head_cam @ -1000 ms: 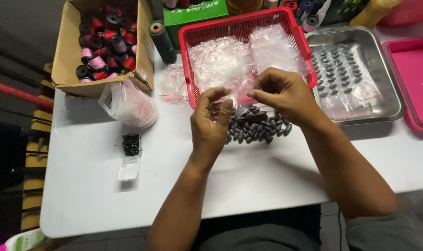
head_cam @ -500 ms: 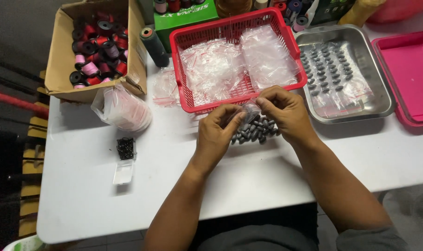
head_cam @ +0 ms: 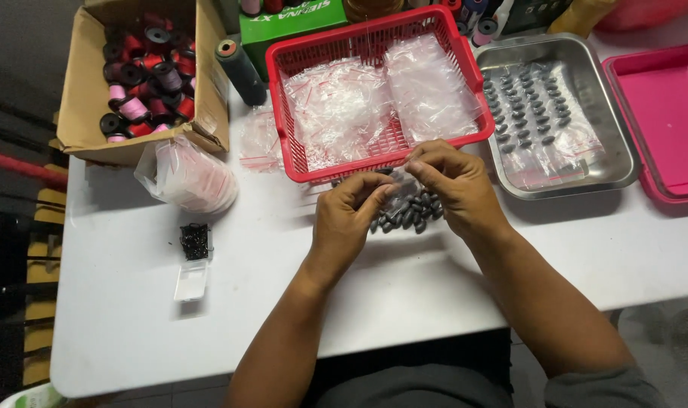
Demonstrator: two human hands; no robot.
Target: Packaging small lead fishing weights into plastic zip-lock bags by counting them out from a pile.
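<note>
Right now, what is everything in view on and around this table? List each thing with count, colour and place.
White table: one, under everything.
Dark oval weights: a pile, dark grey, between the hands.
Small clear plastic bag: one, pinched by both hands.
Red plastic basket: one, holding clear bags, behind the hands.
Steel tray: one, silver, right of the basket, holding bagged weights.
Pink tray: one, far right.
Cardboard box: one, brown, far left, full of thread spools.
Dark thread cone: one, beside the box.
Small clear case: one, open, left, by black hooks.
Left hand: on the bag.
Right hand: on the bag.
</note>
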